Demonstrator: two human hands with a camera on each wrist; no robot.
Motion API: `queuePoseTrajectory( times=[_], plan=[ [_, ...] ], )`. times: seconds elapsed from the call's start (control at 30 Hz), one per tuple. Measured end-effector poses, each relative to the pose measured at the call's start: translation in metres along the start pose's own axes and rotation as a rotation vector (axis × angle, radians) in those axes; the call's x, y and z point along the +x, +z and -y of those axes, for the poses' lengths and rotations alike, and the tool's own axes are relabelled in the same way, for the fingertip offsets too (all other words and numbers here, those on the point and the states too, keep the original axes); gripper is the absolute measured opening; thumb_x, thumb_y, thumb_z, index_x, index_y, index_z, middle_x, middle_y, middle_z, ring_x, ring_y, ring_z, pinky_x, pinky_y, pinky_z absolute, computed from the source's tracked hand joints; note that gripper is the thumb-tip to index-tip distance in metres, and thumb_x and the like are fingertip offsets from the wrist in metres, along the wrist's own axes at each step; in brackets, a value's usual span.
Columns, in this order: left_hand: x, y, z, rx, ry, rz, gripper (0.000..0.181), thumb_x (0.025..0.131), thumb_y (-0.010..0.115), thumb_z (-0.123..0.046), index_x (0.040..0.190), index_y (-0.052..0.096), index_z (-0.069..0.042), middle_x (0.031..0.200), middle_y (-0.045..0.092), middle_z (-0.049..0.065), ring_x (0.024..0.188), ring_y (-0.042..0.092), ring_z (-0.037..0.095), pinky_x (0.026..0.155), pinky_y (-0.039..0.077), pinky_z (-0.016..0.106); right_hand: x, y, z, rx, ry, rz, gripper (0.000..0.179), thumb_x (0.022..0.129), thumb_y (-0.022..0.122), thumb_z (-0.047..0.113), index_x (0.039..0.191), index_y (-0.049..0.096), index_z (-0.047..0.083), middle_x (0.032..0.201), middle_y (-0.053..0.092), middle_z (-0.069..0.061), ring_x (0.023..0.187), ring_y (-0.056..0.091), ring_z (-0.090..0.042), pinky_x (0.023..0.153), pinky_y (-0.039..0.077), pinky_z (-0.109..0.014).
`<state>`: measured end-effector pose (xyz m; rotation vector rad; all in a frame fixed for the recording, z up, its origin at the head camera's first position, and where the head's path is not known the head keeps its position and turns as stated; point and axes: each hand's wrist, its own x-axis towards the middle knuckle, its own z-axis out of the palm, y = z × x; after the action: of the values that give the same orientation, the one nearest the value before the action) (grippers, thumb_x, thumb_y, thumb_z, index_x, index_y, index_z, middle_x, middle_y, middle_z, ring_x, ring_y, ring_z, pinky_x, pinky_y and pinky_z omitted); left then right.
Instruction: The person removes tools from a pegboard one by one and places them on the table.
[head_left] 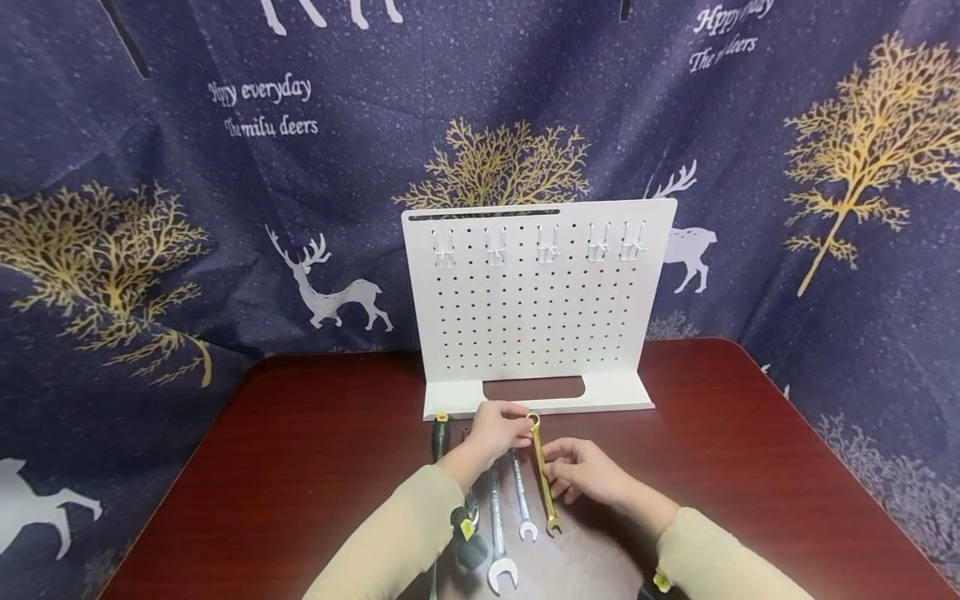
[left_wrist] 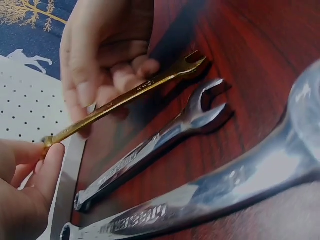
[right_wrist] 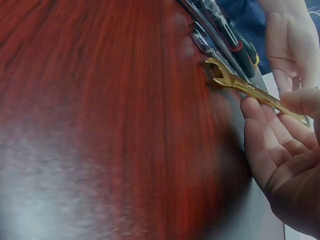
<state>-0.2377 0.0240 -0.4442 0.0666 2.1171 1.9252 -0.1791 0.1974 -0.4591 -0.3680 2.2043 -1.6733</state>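
A gold combination wrench (head_left: pixel 544 479) lies between my two hands, its open end toward me. My left hand (head_left: pixel 497 431) pinches its ring end between thumb and fingertips, just in front of the white board. At the shaft, my right hand (head_left: pixel 588 472) has its fingers loosely bent; in the right wrist view the fingertips (right_wrist: pixel 251 107) are right at the wrench's underside and the thumb overlaps it. Left of the gold wrench lie a smaller silver wrench (head_left: pixel 523 500) and a larger silver wrench (head_left: pixel 497 521), their upper ends partly hidden by my left hand.
A white pegboard (head_left: pixel 536 308) with several wire hooks (head_left: pixel 495 247) stands on the dark red table (head_left: pixel 300 467). A screwdriver handle (head_left: pixel 441 437) with a yellow end shows left of my left forearm, which hides part of another tool. A patterned blue cloth (head_left: pixel 360 167) hangs behind.
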Motion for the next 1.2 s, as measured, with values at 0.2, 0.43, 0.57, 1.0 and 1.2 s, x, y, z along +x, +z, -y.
queuePoseTrajectory(
  times=[0.2, 0.43, 0.57, 1.0, 1.2],
  plan=[
    [-0.003, 0.008, 0.007, -0.069, -0.037, -0.04, 0.021, 0.083, 0.062, 0.006, 0.104, 0.064, 0.009, 0.092, 0.066, 0.016, 0.063, 0.065, 0.01, 0.067, 0.059, 0.026, 0.01, -0.005, 0.005, 0.055, 0.003, -0.084, 0.052, 0.093, 0.054, 0.01, 0.137, 0.036, -0.011, 0.1, 0.065, -0.024, 0.073, 0.065, -0.018, 0.059, 0.057, -0.035],
    [-0.009, 0.012, 0.002, -0.024, -0.043, -0.039, 0.025, 0.08, 0.06, 0.009, 0.105, 0.064, 0.011, 0.093, 0.067, 0.018, 0.069, 0.069, 0.018, 0.067, 0.059, 0.028, 0.014, -0.005, 0.008, 0.104, 0.054, -0.106, 0.049, 0.093, 0.051, 0.01, 0.135, 0.038, -0.012, 0.101, 0.066, -0.022, 0.077, 0.065, -0.016, 0.062, 0.058, -0.033],
    [-0.016, 0.011, -0.002, 0.029, -0.066, -0.025, 0.032, 0.078, 0.06, 0.009, 0.109, 0.062, 0.012, 0.099, 0.065, 0.02, 0.08, 0.071, 0.026, 0.07, 0.059, 0.027, 0.014, -0.006, 0.011, 0.094, 0.095, -0.124, 0.045, 0.093, 0.049, 0.011, 0.13, 0.044, -0.015, 0.103, 0.067, -0.022, 0.083, 0.066, -0.017, 0.065, 0.059, -0.033],
    [-0.025, 0.014, -0.008, 0.109, -0.066, 0.034, 0.038, 0.089, 0.055, 0.0, 0.124, 0.051, 0.015, 0.119, 0.059, 0.027, 0.103, 0.065, 0.032, 0.083, 0.057, 0.031, 0.013, -0.005, 0.013, 0.151, 0.131, -0.132, 0.042, 0.093, 0.047, 0.01, 0.126, 0.047, -0.016, 0.11, 0.066, -0.023, 0.094, 0.068, -0.022, 0.073, 0.059, -0.037],
    [-0.027, 0.004, -0.013, 0.267, 0.027, 0.032, 0.037, 0.093, 0.054, -0.011, 0.125, 0.055, 0.007, 0.119, 0.062, 0.021, 0.099, 0.067, 0.028, 0.08, 0.058, 0.033, 0.014, -0.01, 0.013, 0.074, 0.085, -0.162, 0.041, 0.094, 0.049, 0.01, 0.125, 0.048, -0.016, 0.106, 0.067, -0.025, 0.087, 0.068, -0.02, 0.071, 0.059, -0.035]
  ],
)
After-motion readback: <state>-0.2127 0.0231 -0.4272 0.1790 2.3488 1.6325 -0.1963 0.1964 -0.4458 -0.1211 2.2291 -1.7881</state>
